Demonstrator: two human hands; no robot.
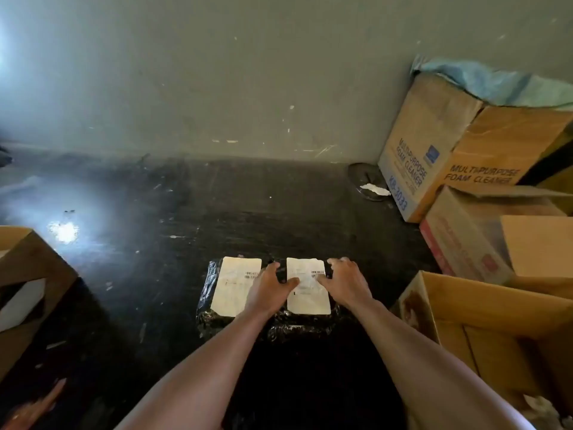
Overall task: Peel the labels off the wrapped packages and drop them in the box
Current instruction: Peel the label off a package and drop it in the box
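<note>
Two black plastic-wrapped packages lie side by side on the dark floor, the left package (206, 293) and the right package (305, 327). Each carries a white label: the left label (234, 285) lies flat and untouched, the right label (308, 297) sits between my hands. My left hand (268, 290) rests on the gap between the packages, thumb pressing the right label's left edge. My right hand (344, 280) grips the right package's far right corner, thumb on the label's barcode area. An open cardboard box (483, 305) stands just right of my right arm.
Stacked cardboard cartons (434, 156) stand against the grey wall at the right, one topped with blue plastic. Another open carton (28, 274) sits at the left edge. A round floor drain with a white scrap (370, 184) lies near the wall. Someone's fingers (34, 405) show at bottom left.
</note>
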